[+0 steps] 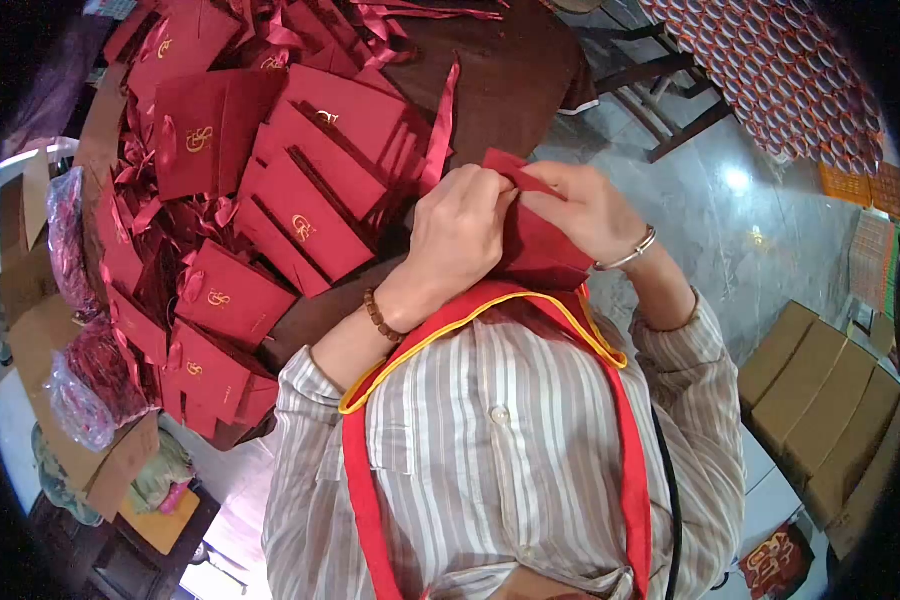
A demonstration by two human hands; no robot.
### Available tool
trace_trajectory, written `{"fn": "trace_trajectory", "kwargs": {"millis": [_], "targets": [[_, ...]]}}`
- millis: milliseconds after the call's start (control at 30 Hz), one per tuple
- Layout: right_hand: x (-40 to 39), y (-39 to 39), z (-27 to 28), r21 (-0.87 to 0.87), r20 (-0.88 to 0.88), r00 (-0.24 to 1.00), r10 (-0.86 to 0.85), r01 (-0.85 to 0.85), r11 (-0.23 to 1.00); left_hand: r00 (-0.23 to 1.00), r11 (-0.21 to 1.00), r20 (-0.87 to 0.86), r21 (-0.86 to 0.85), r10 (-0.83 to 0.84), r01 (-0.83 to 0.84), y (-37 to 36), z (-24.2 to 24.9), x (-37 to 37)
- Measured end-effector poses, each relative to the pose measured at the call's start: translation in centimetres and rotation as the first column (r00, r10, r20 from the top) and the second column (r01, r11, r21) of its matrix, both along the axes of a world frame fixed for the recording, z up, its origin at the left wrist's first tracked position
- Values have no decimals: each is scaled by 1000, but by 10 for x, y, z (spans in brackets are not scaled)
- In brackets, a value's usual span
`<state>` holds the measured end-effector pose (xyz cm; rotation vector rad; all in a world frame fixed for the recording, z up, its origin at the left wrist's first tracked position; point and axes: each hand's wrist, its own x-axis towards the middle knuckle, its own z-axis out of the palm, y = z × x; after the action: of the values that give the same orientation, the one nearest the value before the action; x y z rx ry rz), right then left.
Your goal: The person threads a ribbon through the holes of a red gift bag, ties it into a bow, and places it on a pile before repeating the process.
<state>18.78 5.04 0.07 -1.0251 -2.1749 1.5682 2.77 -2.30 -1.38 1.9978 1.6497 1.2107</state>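
A dark red paper gift bag (542, 248) is held close in front of my chest. My left hand (457, 222), with a beaded bracelet at the wrist, pinches its upper left edge. At the bag's top, my right hand (592, 212), with a silver bangle, has its fingers closed on the other side of the edge. Whether a ribbon lies between the fingertips is hidden. To the left, a stack of flat red gift bags (315, 225) with gold lettering spreads over the table. A red ribbon (440, 125) trails beside the stack.
Brown cloth (470, 80) covers the round table. More bags with ribbons (235, 295) are heaped at the left, beside plastic-wrapped bundles (95, 385). Cardboard boxes (820, 400) stand on the floor at the right. A surface of many round pieces (770, 70) lies at upper right.
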Motion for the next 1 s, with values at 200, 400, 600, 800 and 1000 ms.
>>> {"fn": "trace_trajectory", "kwargs": {"millis": [200, 400, 600, 800, 1000], "targets": [[3, 0, 9, -35, 91, 995, 50, -47, 998, 1000, 999, -10, 47, -14, 14, 1, 0, 2], [5, -3, 3, 64, 28, 999, -19, 18, 998, 963, 983, -269, 164, -30, 77, 3, -9, 7], [6, -8, 3, 90, 133, 989, -57, 45, 995, 925, 980, -379, 167, -38, 108, 2, -8, 9], [6, -9, 5, 69, 134, 989, -62, 53, 996, 937, 979, -346, 173, -43, 108, 0, -10, 11], [14, -4, -10, -73, 14, 995, -100, 101, 992, 1000, 995, -1, 93, -28, 28, 2, -16, 9]]}}
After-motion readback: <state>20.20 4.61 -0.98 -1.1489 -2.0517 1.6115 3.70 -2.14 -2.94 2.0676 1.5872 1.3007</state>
